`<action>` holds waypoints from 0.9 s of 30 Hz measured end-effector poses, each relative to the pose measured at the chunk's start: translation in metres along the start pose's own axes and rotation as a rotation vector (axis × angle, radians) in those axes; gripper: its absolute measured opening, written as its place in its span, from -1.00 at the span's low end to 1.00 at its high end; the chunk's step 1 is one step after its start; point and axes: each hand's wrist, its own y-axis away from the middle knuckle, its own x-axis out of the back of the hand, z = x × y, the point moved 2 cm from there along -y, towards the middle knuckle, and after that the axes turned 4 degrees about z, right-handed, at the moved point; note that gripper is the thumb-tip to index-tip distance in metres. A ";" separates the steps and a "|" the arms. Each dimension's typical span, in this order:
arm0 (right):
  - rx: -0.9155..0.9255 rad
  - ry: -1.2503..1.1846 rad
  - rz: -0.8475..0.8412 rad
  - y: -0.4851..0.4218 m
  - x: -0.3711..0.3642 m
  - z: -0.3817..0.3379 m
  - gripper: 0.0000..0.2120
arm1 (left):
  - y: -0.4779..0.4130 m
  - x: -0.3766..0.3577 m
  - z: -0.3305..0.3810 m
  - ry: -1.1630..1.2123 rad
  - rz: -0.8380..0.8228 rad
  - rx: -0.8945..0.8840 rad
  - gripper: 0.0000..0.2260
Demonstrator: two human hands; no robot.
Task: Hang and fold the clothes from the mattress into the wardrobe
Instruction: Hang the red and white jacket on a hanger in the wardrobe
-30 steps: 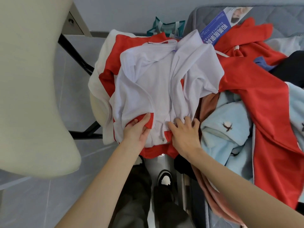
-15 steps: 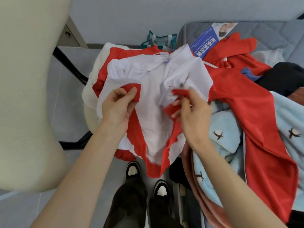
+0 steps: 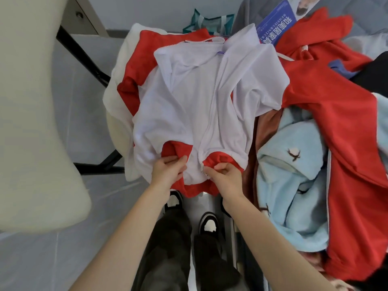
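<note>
A white zip-up jacket with red trim [image 3: 205, 106] lies spread flat, lining side up, on the corner of the grey mattress [image 3: 357, 15]. My left hand [image 3: 168, 171] pinches the red hem on the left of the zip. My right hand [image 3: 225, 176] pinches the red hem on the right, beside the metal zip pull. More clothes are heaped to the right: a red jacket [image 3: 340, 127], a light blue fleece garment [image 3: 294, 177], a pinkish-brown one [image 3: 266, 127] and a black one [image 3: 373, 74].
A cream chair back [image 3: 31, 122] fills the left side, with black frame bars [image 3: 88, 57] behind it. A blue printed package [image 3: 279, 19] and a teal bag [image 3: 210, 21] lie at the top. My shoes [image 3: 207, 223] stand on the grey floor below.
Half a second ago both hands held the red hem corners lifted up over the jacket. Now they have pulled the hem back down toward me, and the jacket lies flat again.
</note>
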 end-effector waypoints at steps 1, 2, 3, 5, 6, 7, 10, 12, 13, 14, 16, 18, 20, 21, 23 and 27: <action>-0.009 -0.062 0.007 -0.001 0.000 -0.001 -0.71 | 0.001 -0.002 -0.001 -0.104 -0.038 -0.003 -0.85; -0.004 -0.105 -0.010 -0.001 0.001 -0.003 -0.64 | 0.002 -0.003 -0.001 -0.195 -0.070 -0.008 -0.86; 0.011 -0.125 -0.046 -0.002 0.002 -0.004 -0.59 | 0.002 -0.006 0.000 -0.264 -0.092 -0.014 -0.80; 0.038 -0.137 -0.147 -0.001 0.005 -0.005 -0.55 | -0.001 -0.011 0.004 -0.355 -0.117 -0.020 -0.65; 0.040 -0.151 -0.197 0.001 0.008 -0.005 -0.55 | -0.002 -0.014 0.006 -0.389 -0.129 -0.031 -0.64; 0.040 -0.155 -0.238 0.001 0.011 -0.004 -0.56 | -0.002 -0.018 0.010 -0.405 -0.144 -0.053 -0.66; 0.035 -0.145 -0.279 0.002 0.020 -0.005 -0.80 | 0.003 -0.026 0.020 -0.355 -0.193 -0.106 -0.76; 0.023 -0.073 -0.218 0.004 0.023 -0.007 -0.79 | 0.008 -0.030 0.024 -0.357 -0.205 -0.143 -0.79; 0.021 -0.043 -0.191 0.005 0.024 -0.007 -0.77 | 0.011 -0.031 0.027 -0.362 -0.206 -0.158 -0.77; 0.018 -0.036 -0.181 0.007 0.024 -0.008 -0.76 | 0.013 -0.032 0.029 -0.359 -0.214 -0.160 -0.76; -0.019 -0.065 -0.246 0.012 0.022 -0.007 -0.72 | 0.016 -0.034 0.033 -0.348 -0.245 -0.148 -0.76; -0.084 -0.169 -0.349 0.017 0.019 -0.007 -0.77 | 0.020 -0.035 0.038 -0.351 -0.256 -0.144 -0.69; -0.128 -0.305 -0.413 0.017 0.016 -0.008 -0.83 | 0.022 -0.035 0.042 -0.335 -0.251 -0.159 -0.64; -0.114 -0.327 -0.429 0.017 0.015 -0.010 -0.88 | 0.023 -0.036 0.044 -0.322 -0.245 -0.177 -0.63; -0.045 -0.279 -0.451 0.017 0.015 -0.013 -0.91 | 0.025 -0.036 0.047 -0.322 -0.227 -0.234 -0.61; 0.088 -0.087 -0.425 0.019 0.024 -0.022 -0.85 | 0.027 -0.039 0.047 -0.309 -0.206 -0.288 -0.70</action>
